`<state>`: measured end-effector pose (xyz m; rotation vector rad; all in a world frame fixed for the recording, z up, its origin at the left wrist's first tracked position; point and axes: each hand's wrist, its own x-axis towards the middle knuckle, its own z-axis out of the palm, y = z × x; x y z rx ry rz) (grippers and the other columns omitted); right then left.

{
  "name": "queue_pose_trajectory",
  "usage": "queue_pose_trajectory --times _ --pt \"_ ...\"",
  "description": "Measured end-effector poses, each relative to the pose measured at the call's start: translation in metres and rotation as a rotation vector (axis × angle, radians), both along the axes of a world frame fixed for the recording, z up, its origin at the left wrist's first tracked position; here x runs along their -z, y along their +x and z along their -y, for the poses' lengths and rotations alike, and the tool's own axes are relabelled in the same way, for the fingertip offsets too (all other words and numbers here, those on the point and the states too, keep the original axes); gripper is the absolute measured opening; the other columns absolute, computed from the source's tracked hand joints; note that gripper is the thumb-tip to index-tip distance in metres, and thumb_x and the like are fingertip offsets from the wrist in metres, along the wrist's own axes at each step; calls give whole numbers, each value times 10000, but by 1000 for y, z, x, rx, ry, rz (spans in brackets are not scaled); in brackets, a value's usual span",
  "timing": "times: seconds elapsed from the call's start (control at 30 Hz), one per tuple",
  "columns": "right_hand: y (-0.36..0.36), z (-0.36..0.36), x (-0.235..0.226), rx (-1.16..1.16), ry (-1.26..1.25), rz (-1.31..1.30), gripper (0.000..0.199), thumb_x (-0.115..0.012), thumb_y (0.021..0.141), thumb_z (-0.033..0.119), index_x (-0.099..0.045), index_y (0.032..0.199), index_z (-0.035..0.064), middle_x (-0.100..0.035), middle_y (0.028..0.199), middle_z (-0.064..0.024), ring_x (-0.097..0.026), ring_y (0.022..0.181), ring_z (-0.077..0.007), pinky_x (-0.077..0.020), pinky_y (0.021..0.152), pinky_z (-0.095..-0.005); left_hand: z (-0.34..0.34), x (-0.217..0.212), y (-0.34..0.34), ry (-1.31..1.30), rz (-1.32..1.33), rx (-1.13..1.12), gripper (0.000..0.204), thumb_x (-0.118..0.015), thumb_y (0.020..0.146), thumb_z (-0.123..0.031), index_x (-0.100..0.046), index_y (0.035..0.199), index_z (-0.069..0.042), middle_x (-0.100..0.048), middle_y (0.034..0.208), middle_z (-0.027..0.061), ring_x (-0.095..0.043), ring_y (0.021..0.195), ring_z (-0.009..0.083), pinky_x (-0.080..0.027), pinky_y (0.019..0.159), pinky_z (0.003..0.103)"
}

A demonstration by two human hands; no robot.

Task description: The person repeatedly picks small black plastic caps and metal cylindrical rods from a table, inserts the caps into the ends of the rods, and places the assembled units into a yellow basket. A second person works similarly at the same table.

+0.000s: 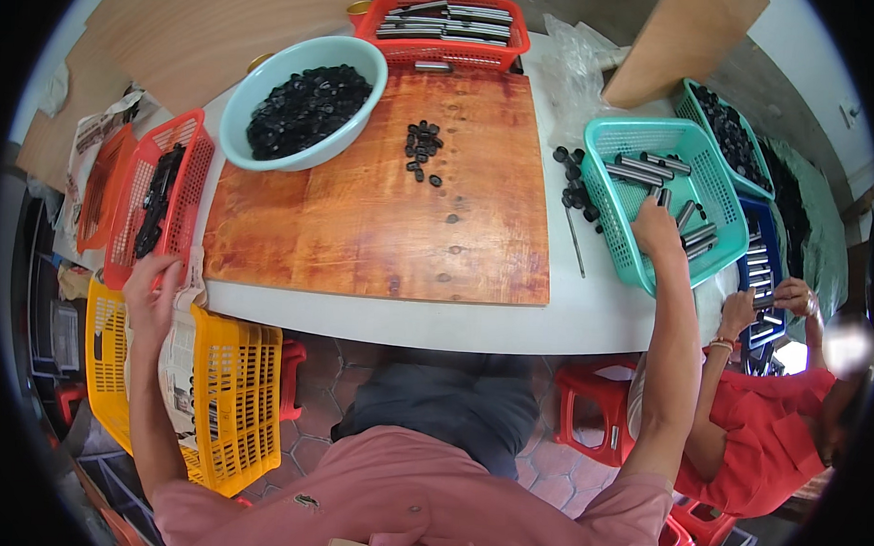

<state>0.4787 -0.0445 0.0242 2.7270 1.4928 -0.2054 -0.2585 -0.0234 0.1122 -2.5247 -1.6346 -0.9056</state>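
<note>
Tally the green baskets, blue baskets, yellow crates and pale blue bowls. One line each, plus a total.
Green baskets: 2
Blue basket: 1
Yellow crate: 1
Pale blue bowl: 1
Total: 5

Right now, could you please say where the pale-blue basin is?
In the head view, the basin is at upper left, between the left red basket and the rear red basket.

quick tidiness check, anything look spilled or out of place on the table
Possibly the loose black pieces and thin rod on the white tabletop, left of the teal basket: they lie outside any container.
</note>
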Motion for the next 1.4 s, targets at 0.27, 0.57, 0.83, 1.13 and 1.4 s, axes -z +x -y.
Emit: queue_pose_trajectory --times 0.27,0.57,0.83,1.13,1.4 --pt "-17 38 -67 128 323 114 248 -605 898 114 -587 1088 -44 -715 1055 -331 -696 989 -517 -529 905 -579 -50 23 188 -176 -7 723 56 -777 883 -77 -745 918 -47 -711 841 94 -682 760 285 -518 693 394" --pt "-117 67 -134 -287 949 -720 349 -739 875 -42 -640 1208 -4 -719 1076 -68 -682 920 -136 -537 820 -273 -52 62 326 -629 714 795 221 -693 1007 -137 -734 1183 -11 -748 1064 88 -706 992 172 -568 837 325" --pt "-191 -6 -86 -208 631 -1092 272 -806 880 118 -664 1051 -38 -694 809 -38 -636 679 -89 -493 606 -247 -76 66 330 -1394 934 883 440 -563 1099 -187 -522 1493 5 -686 1262 106 -679 1138 170 -563 962 333" --pt "-221 -73 -36 -124 687 -1212 260 -773 943 174 -719 1067 -48 -730 825 -84 -660 686 -119 -518 610 -264 -96 115 316 -1409 1443 738 408 -579 1086 -183 -542 1455 -12 -677 1080 74 -701 904 171 -584 850 347" --pt "-221 -110 21 -323 522 -686 219 -718 916 78 -748 1123 12 -775 977 -171 -753 879 -301 -584 801 -414 -120 125 295 -1207 1835 351 336 -538 1103 -248 -598 1336 -12 -677 1064 97 -662 888 195 -578 782 332"
